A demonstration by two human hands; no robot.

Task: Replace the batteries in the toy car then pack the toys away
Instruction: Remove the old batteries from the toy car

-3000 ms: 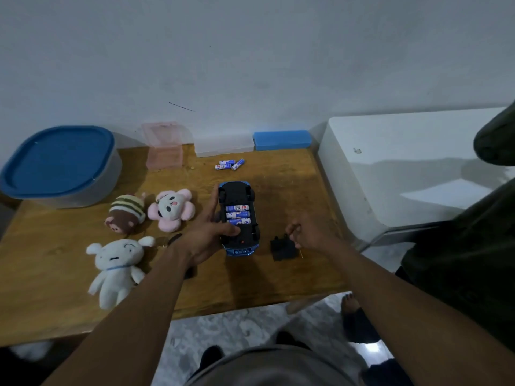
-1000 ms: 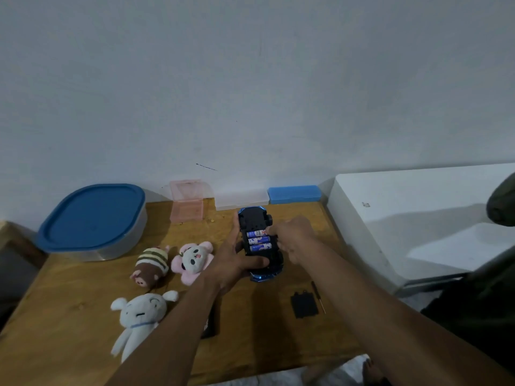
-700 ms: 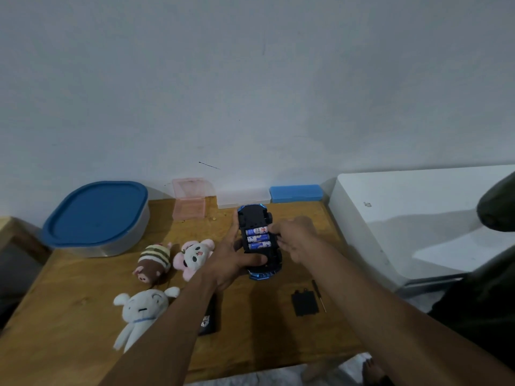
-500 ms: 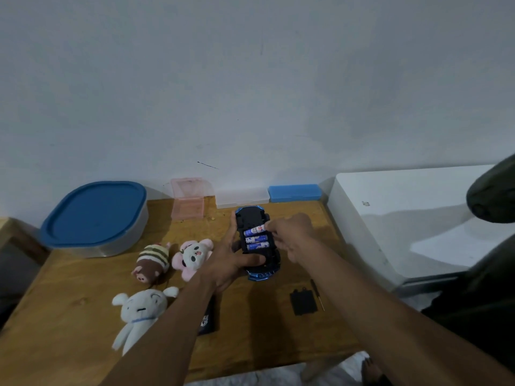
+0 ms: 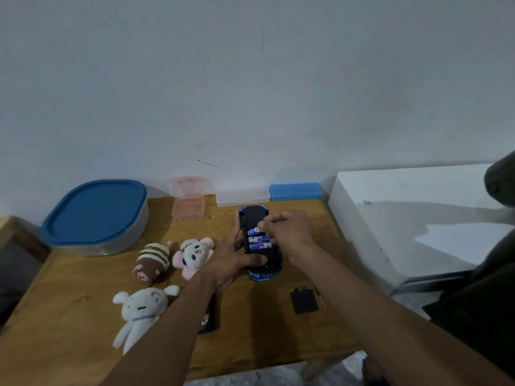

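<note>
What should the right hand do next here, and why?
Probably lift the top battery up and out of the toy car. The right hand pinches its end, the left hand grips the upturned car, the battery cover lies off on the table, and three batteries fill the bay.

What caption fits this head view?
Mid-swap: left hand grips the upturned toy car while right hand pinches the far battery.

Wooden table (image 5: 72,307), fuzzy cloth plushies (image 5: 140,307)
</note>
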